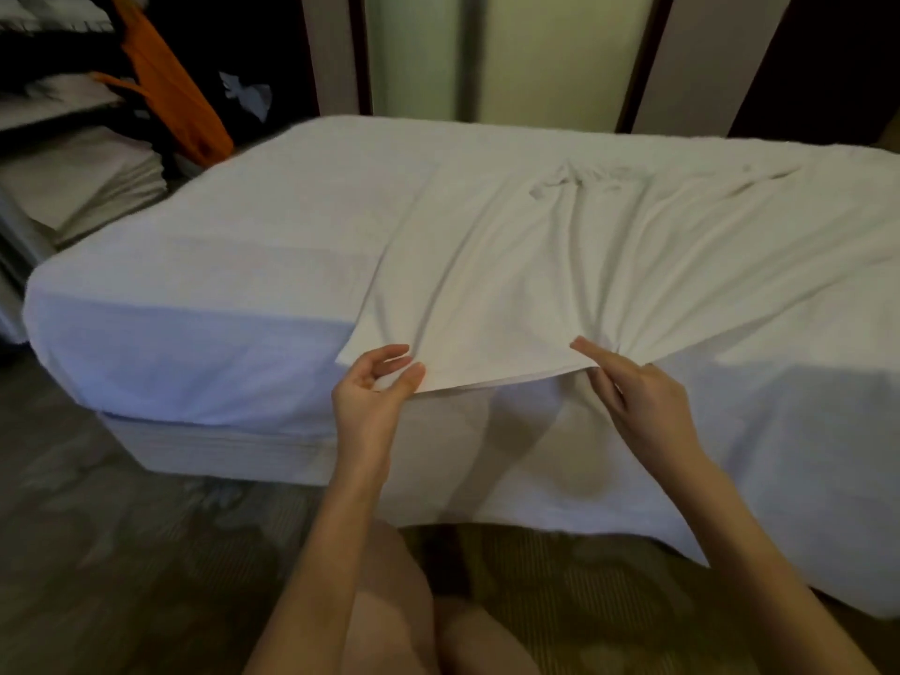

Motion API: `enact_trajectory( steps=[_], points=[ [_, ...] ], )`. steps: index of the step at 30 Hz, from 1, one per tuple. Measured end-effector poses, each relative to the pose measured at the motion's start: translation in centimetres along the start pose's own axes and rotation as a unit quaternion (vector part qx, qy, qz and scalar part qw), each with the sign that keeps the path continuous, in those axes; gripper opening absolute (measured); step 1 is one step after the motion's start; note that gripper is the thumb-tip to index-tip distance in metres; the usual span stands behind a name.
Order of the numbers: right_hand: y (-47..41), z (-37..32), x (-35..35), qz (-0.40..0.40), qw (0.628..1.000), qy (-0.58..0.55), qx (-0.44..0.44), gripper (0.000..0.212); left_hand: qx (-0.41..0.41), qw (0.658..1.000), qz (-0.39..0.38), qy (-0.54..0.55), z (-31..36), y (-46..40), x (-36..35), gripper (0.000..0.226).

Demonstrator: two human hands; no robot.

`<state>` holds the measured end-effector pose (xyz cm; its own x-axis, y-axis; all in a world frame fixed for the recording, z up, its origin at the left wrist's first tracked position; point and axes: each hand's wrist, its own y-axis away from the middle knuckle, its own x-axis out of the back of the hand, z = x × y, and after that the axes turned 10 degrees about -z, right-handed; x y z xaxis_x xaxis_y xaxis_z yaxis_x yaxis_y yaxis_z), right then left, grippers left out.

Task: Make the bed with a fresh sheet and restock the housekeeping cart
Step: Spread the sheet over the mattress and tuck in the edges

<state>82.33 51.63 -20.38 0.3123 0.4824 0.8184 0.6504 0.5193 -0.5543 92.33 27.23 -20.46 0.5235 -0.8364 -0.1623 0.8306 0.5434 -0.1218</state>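
Upper left of frame: housekeeping cart [73,187], shelves stacked with folded linens [92,180]; an orange bag [175,95] hangs at its side. The cart stands just beside the bed's left corner.

Left to centre: mattress [195,285] in a white cover, this side not yet covered by the fresh sheet [560,265], which lies wrinkled over the centre and right and hangs over the near edge.

Lower centre: left hand [375,387] pinches the sheet's folded edge between thumb and fingertips, fingers part curled. Right hand [643,397] pinches the same edge further right, index finger on top.

Judgement: step in hand is unfolding the sheet toward the left. To do it well, keep both pinches firm, lift the edge clear of the mattress and draw it evenly left, so the bunched ridge at upper centre flattens and the overhang stays equal.

Writing or brands: none legible anywhere.
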Motion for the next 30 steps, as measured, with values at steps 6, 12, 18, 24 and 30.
enact_trajectory(
  steps=[6, 12, 18, 24, 30],
  points=[
    [7.9, -2.2, 1.6, -0.068, 0.997, 0.019, -0.010, 0.041, 0.024, 1.000, -0.010, -0.009, -2.9, 7.2, 1.8, 0.027],
    [12.3, -4.5, 4.0, -0.111, 0.994, -0.006, 0.001, 0.040, 0.033, 0.998, -0.035, -0.049, -1.9, 12.1, 3.9, 0.029],
    [17.3, -7.1, 6.4, -0.164, 0.986, -0.016, 0.006, 0.041, 0.055, 0.993, -0.053, -0.085, -1.6, 16.9, 6.2, 0.030],
    [19.9, -6.6, 4.3, -0.228, 0.974, 0.019, -0.004, 0.043, 0.081, 0.983, -0.097, -0.134, -6.9, 18.6, 6.4, 0.038],
    [21.0, -2.2, -6.3, -0.301, 0.951, -0.034, -0.062, 0.054, 0.213, 0.956, -0.190, -0.073, -11.8, 15.5, 5.4, 0.053]
  ],
)
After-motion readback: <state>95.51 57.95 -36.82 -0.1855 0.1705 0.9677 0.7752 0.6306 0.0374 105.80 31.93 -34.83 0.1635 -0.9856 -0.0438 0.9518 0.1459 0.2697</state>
